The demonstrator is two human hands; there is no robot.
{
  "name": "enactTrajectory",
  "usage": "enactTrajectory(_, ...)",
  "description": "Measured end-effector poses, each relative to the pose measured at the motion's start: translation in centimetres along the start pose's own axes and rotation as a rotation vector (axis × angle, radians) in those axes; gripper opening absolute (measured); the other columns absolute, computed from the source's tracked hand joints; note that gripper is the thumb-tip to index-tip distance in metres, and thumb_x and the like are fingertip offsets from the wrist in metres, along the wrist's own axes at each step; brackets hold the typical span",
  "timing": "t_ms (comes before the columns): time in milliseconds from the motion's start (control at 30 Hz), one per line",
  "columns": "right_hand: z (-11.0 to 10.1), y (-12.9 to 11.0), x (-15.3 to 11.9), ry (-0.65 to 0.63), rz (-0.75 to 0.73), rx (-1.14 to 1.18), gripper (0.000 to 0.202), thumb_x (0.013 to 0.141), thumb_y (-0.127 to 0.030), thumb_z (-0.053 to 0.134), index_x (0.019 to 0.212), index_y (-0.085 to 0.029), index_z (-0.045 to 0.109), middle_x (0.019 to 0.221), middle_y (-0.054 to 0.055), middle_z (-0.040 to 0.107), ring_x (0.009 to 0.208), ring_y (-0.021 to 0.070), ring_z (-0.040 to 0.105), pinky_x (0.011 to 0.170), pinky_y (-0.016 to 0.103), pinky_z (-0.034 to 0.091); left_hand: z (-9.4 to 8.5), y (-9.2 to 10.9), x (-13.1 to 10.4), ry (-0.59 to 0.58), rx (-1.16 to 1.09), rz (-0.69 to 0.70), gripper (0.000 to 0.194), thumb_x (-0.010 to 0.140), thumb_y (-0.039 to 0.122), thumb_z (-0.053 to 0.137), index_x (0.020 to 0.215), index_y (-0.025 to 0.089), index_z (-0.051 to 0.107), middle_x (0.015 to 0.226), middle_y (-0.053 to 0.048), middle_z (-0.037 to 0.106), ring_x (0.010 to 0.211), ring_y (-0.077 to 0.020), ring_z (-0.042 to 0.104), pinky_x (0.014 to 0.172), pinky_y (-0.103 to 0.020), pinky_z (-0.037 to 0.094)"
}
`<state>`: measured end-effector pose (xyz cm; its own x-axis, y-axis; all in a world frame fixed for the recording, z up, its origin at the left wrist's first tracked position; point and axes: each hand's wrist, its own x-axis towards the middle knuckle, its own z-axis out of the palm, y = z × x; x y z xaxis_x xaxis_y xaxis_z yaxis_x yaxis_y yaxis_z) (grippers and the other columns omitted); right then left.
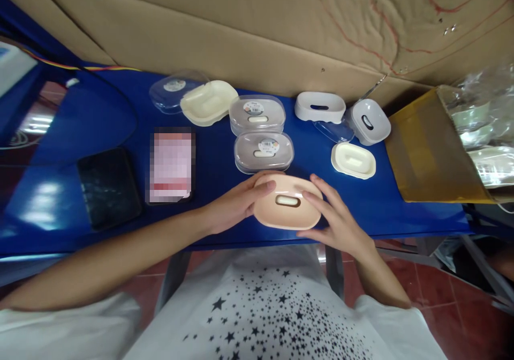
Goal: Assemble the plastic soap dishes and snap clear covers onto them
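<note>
A peach-coloured oval soap dish [273, 214] with a slot in its middle is held between both hands just above the front of the table. My left hand [241, 199] grips its left end, thumb on the upper rim. Around the right end close the fingers of my right hand [339, 223], some reaching over the rim. Directly behind are two lidded soap dishes, a front one [244, 154] and a rear one [241, 115], both with clear covers and round stickers.
Farther back on the blue table [209, 189] lie a cream tray [209, 103], a clear lid [160, 95], a white dish [321, 111], a grey-white dish [373, 122] and a cream insert [353, 159]. A carton [425, 146] of wrapped goods stands right; a black tablet [108, 189] and blurred-out phone [171, 167] left.
</note>
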<state>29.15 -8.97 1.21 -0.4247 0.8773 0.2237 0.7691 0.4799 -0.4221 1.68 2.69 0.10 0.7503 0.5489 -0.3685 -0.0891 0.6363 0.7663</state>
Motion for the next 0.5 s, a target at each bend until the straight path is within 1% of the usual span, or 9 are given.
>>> enactTrajectory(100,0.9,0.3,0.2,-0.031,0.036,0.057,0.085,0.104,-0.038,0.076,0.176,-0.034,0.033,0.182,0.014,0.036,0.166,0.0351,0.041,0.130,0.059,0.049,-0.4,0.1,0.0,0.075,0.248,0.079,0.063,0.099,0.063,0.076,0.148,0.025,0.066,0.151,-0.015,0.071,0.137,-0.0346,0.070,0.106,-0.044,0.062)
enactTrajectory(200,0.9,0.9,-0.2,-0.056,0.061,0.079,0.085,0.104,-0.035,0.076,0.176,-0.037,0.032,0.182,0.012,0.035,0.166,0.0356,0.040,0.130,0.061,0.049,-1.1,0.5,-0.9,0.087,0.545,0.188,0.063,0.102,0.059,0.072,0.154,0.026,0.060,0.153,-0.015,0.068,0.136,-0.0344,0.070,0.109,-0.049,0.062)
enactTrajectory(267,0.7,1.2,-0.3,-0.079,0.060,0.092,0.082,0.105,-0.034,0.074,0.176,-0.037,0.033,0.183,0.012,0.035,0.167,0.0344,0.039,0.130,0.060,0.049,-1.6,0.5,-2.0,0.124,0.796,0.296,0.070,0.100,0.056,0.076,0.161,0.028,0.053,0.161,-0.016,0.061,0.142,-0.0359,0.066,0.115,-0.053,0.059)
enactTrajectory(367,0.9,1.0,0.4,-0.127,0.035,0.094,0.075,0.107,-0.034,0.071,0.174,-0.034,0.037,0.184,0.012,0.032,0.169,0.0322,0.036,0.132,0.056,0.048,-2.2,-0.2,-3.6,0.159,1.175,0.441,0.090,0.096,0.055,0.083,0.171,0.032,0.038,0.172,-0.016,0.049,0.156,-0.0392,0.051,0.127,-0.060,0.048)
enactTrajectory(433,1.0,0.7,1.3,-0.176,0.004,0.061,0.073,0.108,-0.036,0.069,0.174,-0.032,0.038,0.185,0.012,0.030,0.171,0.0319,0.032,0.135,0.057,0.043,-2.5,-1.0,-4.2,0.139,1.311,0.487,0.101,0.095,0.056,0.084,0.175,0.034,0.027,0.174,-0.017,0.046,0.159,-0.0401,0.048,0.128,-0.062,0.046)
enactTrajectory(500,0.6,0.7,2.2,-0.211,-0.037,0.008,0.075,0.108,-0.044,0.070,0.174,-0.030,0.037,0.186,0.013,0.027,0.173,0.0334,0.025,0.139,0.062,0.033,-2.8,-1.7,-4.4,0.147,1.391,0.533,0.101,0.097,0.054,0.082,0.176,0.034,0.023,0.172,-0.017,0.049,0.156,-0.0394,0.051,0.126,-0.061,0.048)
